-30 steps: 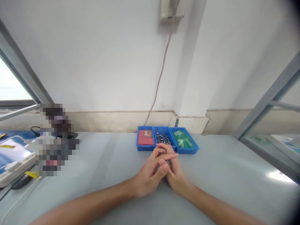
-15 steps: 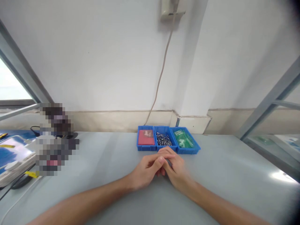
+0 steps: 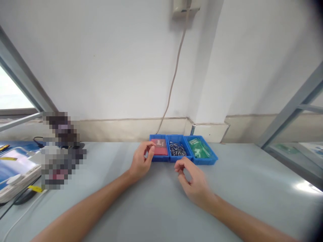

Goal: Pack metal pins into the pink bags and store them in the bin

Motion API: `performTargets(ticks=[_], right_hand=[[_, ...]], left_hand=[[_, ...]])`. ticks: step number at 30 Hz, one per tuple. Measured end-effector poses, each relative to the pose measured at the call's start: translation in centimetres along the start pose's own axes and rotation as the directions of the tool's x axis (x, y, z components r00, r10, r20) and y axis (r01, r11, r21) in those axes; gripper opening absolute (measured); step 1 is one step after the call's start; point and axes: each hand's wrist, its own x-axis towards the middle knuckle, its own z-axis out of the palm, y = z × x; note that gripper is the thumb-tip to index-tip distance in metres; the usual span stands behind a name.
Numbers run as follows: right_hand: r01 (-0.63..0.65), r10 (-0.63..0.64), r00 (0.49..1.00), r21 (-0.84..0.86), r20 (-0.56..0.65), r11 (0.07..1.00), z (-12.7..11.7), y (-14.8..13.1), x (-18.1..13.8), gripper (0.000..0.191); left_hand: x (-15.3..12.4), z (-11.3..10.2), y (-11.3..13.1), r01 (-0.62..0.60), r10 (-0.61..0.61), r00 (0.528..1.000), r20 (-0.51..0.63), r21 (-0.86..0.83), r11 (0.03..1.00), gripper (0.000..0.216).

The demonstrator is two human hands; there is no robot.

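My left hand is at the front left corner of a blue bin that holds flat red packs. Its thumb and fingers are bent but apart, with nothing visible between them. Whether the fingertips touch the packs I cannot tell. My right hand hovers in front of the middle blue bin, which is filled with small shiny metal pieces. Its fingers curl loosely with a gap to the thumb, and it looks empty. On the right, a third blue bin contains green plastic bags with white print.
The bins stand side by side on a grey table near the wall. Behind them a cable hangs from a wall socket box. At far left lie a white power strip, cords and a pixelated area. Metal frames rise on both sides.
My hands were clasped together in front of the middle bin. They have separated: the left moved up and left to the red packs' bin, the right slightly right.
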Motion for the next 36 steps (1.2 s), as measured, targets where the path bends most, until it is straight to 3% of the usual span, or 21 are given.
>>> performTargets(ticks=[6,11,19,28,32,36], right_hand=[[0.146,-0.145,0.989,-0.025,0.017,0.989,-0.4,-0.3,0.4,0.022],[0.243,-0.234,0.967,-0.091,0.104,0.966,-0.3,0.1,0.6,0.026],[0.208,-0.189,0.971,-0.119,0.148,0.971,0.5,0.9,0.5,0.035],[0.190,-0.188,0.981,-0.036,0.047,0.981,0.3,0.5,0.7,0.024],[0.149,-0.149,0.987,0.013,0.055,0.989,0.3,0.3,0.5,0.024],[0.137,-0.134,0.988,-0.028,0.074,0.990,0.5,0.2,0.4,0.024]], left_hand=[[-0.2,-0.1,-0.2,-0.348,0.340,0.937,0.079,0.155,0.924,0.013],[-0.4,-0.1,-0.4,-0.443,0.427,0.896,0.120,0.217,0.870,0.022],[-0.4,-0.1,-0.6,-0.459,0.442,0.888,0.125,0.246,0.854,0.022],[-0.4,0.1,-0.8,-0.427,0.409,0.904,0.123,0.236,0.873,0.019],[0.4,-0.2,-0.3,-0.352,0.316,0.934,0.170,0.266,0.898,0.025],[2.7,-0.3,0.8,-0.211,0.119,0.956,0.269,0.344,0.915,0.025]])
